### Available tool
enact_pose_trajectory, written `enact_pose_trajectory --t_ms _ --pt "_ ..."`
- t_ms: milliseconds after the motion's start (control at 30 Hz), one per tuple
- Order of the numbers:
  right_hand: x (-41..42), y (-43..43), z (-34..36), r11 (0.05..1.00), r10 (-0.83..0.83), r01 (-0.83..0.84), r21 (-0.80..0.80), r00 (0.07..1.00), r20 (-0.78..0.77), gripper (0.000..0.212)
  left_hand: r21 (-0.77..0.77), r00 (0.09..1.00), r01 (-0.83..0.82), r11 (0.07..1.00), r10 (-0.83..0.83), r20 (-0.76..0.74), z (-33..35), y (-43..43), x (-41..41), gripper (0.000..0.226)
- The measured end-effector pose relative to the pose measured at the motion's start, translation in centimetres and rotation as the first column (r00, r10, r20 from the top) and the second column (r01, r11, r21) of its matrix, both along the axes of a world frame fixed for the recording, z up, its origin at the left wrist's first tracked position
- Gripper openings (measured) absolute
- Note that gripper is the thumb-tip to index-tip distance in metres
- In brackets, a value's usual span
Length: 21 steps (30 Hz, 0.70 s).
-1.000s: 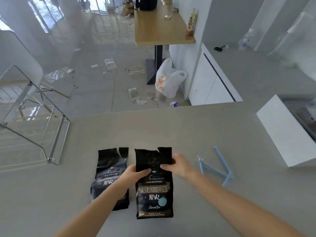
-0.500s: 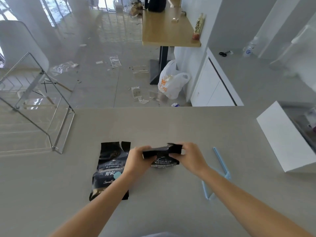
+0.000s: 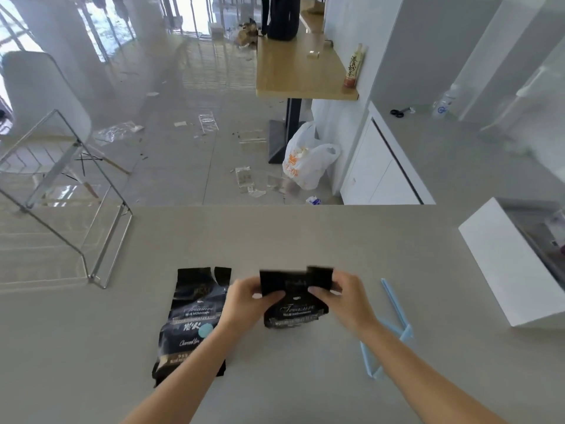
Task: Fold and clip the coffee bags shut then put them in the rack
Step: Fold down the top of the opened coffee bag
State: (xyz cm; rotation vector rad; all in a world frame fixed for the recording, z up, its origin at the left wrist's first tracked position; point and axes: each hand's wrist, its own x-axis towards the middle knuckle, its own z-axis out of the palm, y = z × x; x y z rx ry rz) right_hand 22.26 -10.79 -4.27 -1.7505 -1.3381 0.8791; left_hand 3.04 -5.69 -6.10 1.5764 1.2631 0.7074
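Note:
Two black coffee bags are on the grey counter. The right coffee bag [image 3: 295,296] is tilted up off the counter, its torn top edge toward me. My left hand [image 3: 247,301] grips its left side and my right hand [image 3: 344,296] grips its right side, thumbs on the front. The left coffee bag [image 3: 191,319] lies flat with an open, torn top; my left forearm crosses its lower right corner. Two light blue clips [image 3: 394,304] lie to the right of my right hand. A clear acrylic rack [image 3: 76,215] with metal edges stands at the counter's far left.
A white box [image 3: 501,264] sits at the right edge of the counter. Beyond the counter's far edge lie a littered floor, a white plastic bag [image 3: 305,160] and a wooden table [image 3: 299,71]. A white side counter with scissors [image 3: 399,111] runs along the right.
The right bag lay flat a second ago; both hands have lifted and tipped it upright, and its top now faces me. The camera view has shifted slightly.

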Motion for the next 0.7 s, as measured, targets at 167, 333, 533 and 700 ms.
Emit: enact_pose_trajectory --t_ms 167,333,533,700 --pt "-0.5 0.0 -0.7 0.999 0.001 -0.005 -0.054 0.997 -0.073 0.011 -0.095 0.995 0.005 0.995 0.004 0.096 -0.4 0.5 -0.8 0.021" --pt "-0.6 0.3 -0.9 0.996 0.02 -0.031 -0.087 0.991 -0.129 0.018 -0.16 0.989 0.069 0.985 -0.047 0.138 -0.6 0.5 -1.6 0.02" --pt "-0.4 0.1 -1.2 0.999 -0.001 -0.008 -0.039 0.978 -0.21 0.049 -0.263 0.989 -0.037 0.964 0.073 0.132 -0.7 0.3 -1.8 0.028" --pt "-1.1 -0.3 -1.2 0.989 -0.013 0.011 0.151 1.0 0.013 0.065 -0.259 0.945 -0.264 0.929 0.303 0.124 -0.9 0.3 -1.5 0.025"
